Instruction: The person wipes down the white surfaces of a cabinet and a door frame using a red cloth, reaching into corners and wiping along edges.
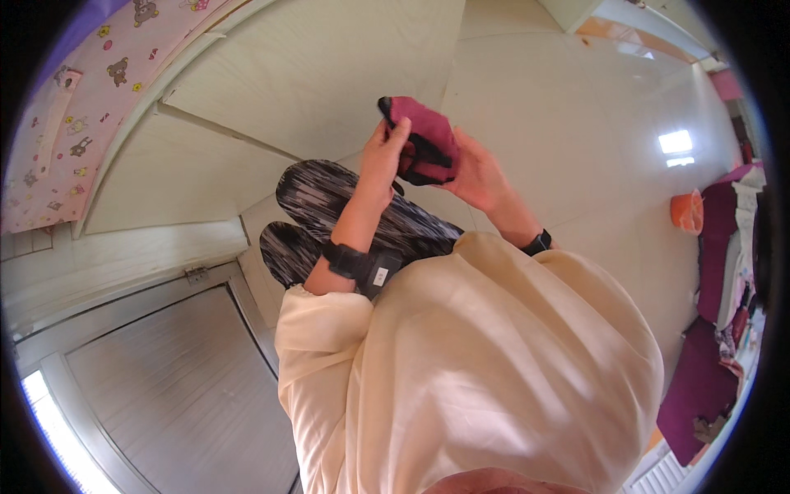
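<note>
A folded piece of dark-pink fabric with black trim (432,120) is held up in front of my body, above the tiled floor. My left hand (379,154) grips its near left edge, the thumb lying on top of the cloth. On the other side, my right hand (478,170) supports the fabric with the fingers partly hidden behind it. A dark opening or fold shows in its middle. What kind of item it is cannot be told. A black strap with a small labelled device (373,272) sits on my left wrist, and a black band (537,242) circles the right one.
Pale wooden panels (321,68) stand ahead, beside a pink bear-print sheet (105,80). A grey door (179,376) is at lower left. On the right are an orange bin (687,212) and maroon fabric pieces (697,383). Pale floor tiles (555,111) reflect light.
</note>
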`<state>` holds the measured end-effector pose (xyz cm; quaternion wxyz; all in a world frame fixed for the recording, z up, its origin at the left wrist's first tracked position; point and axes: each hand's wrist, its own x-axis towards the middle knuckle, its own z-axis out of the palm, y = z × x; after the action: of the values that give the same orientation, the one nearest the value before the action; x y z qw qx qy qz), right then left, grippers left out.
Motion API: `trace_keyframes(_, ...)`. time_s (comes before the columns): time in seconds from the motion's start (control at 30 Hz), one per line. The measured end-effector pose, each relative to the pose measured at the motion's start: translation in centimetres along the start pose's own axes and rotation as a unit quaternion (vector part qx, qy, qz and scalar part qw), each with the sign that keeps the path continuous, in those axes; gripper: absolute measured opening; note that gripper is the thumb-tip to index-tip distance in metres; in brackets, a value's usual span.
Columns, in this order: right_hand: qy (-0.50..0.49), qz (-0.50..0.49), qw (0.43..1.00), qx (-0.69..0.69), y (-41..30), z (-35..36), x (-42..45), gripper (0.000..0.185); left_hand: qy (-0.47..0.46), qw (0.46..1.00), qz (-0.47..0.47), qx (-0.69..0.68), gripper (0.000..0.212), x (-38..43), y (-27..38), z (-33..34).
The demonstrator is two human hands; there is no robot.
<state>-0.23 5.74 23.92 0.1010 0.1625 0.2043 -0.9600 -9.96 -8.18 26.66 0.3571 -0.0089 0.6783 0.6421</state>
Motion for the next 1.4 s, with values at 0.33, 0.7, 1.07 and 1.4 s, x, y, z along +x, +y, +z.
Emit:
trace_keyframes(0.33, 0.077, -0.029, 0.993, -0.086, 2.1, 0.2, 1.1, 0.036, 0.007, 0.857, 0.298, 0.42, 0.067, 0.5, -3.7, 0.5)
trace_keyframes(0.7, 0.18, -0.411, 0.876, -0.177, -3.7, 0.5, 4.4, 0.034, 0.047, 0.917, 0.261, 0.299, 0.056, -2.7, -0.1, -4.9)
trace_keyframes(1.07, 0.272, -0.672, 0.528, -0.442, -6.6, 11.2, 13.0, 0.032, 0.087, 0.676, 0.365, 0.634, 0.03, -1.1, -9.4, -9.3)
trace_keyframes(1.4, 0.024, -0.754, 0.311, -0.579, -0.4, 15.5, 16.2, 0.025, 0.131, 0.683, 0.378, 0.611, 0.016, -1.5, -8.9, -9.1)
